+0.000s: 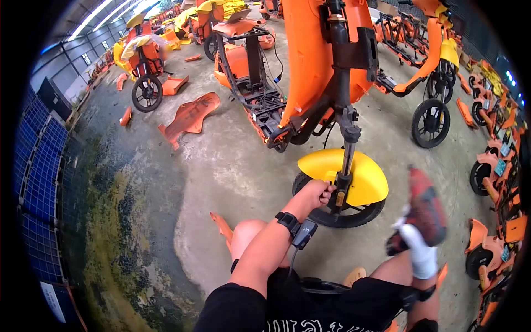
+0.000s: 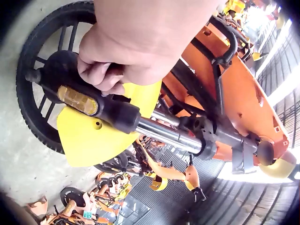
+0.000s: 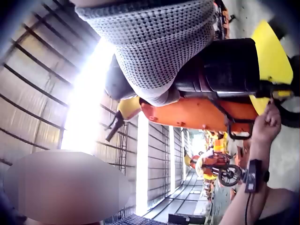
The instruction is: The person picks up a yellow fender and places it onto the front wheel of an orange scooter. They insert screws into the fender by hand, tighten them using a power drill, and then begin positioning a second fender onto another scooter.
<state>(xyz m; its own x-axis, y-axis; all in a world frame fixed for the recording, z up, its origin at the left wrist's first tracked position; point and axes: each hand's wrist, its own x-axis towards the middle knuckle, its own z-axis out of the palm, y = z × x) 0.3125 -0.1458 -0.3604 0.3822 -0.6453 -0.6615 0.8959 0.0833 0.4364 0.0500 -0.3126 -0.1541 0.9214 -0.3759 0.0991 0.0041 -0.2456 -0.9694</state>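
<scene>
My bare left hand (image 1: 319,193) is curled close beside the lower leg of a scooter's front fork (image 1: 344,178), at the yellow front fender (image 1: 368,174). In the left wrist view its fingers (image 2: 96,75) bend in near the amber reflector (image 2: 77,100); what lies inside them is hidden. My right hand (image 1: 418,250), in a white mesh glove, grips a red-and-black power tool (image 1: 427,207), blurred and raised to the right of the front wheel (image 1: 354,219). In the right wrist view the glove (image 3: 150,56) covers much of the dark tool (image 3: 229,65).
The scooter's orange front body (image 1: 304,61) rises over the wheel, its stripped frame (image 1: 260,105) behind. A loose orange panel (image 1: 191,119) lies on the concrete floor to the left. Another scooter's wheel (image 1: 430,123) stands at the right, with rows of scooter parts beyond.
</scene>
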